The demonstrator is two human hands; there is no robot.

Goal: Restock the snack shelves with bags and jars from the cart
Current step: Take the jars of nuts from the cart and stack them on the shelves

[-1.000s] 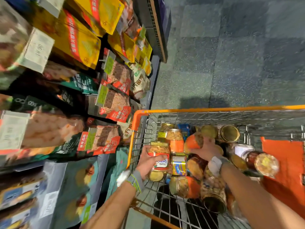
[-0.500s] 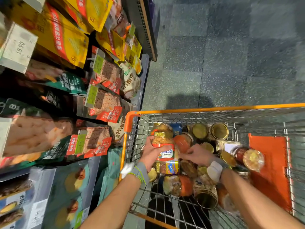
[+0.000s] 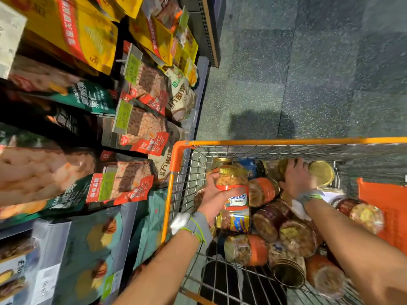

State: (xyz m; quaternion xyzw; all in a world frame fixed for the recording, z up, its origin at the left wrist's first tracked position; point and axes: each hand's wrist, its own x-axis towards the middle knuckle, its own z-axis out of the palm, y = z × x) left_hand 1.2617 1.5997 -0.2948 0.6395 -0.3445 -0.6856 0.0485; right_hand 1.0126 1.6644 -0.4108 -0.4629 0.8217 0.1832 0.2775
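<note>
Cashew jar (image 3: 232,180) is sitting upright in the left near part of the cart (image 3: 286,142), left hand (image 3: 213,195) wrapping it around the middle, thumb across the label. A pecan jar (image 3: 234,221) is lying just under it. Right hand (image 3: 296,179) is reaching to the far end, fingers spreading over the jar tops beside a gold lid (image 3: 321,172); can't tell if it's gripping anything. More jars (image 3: 246,249) are lying piled on their sides across the basket. An orange flap (image 3: 387,208) is sitting at the cart's right. Shelves (image 3: 198,89) are running along the left of the cart, nut bags (image 3: 145,128) facing out. The speckled floor (image 3: 308,73) is showing beyond.
</note>
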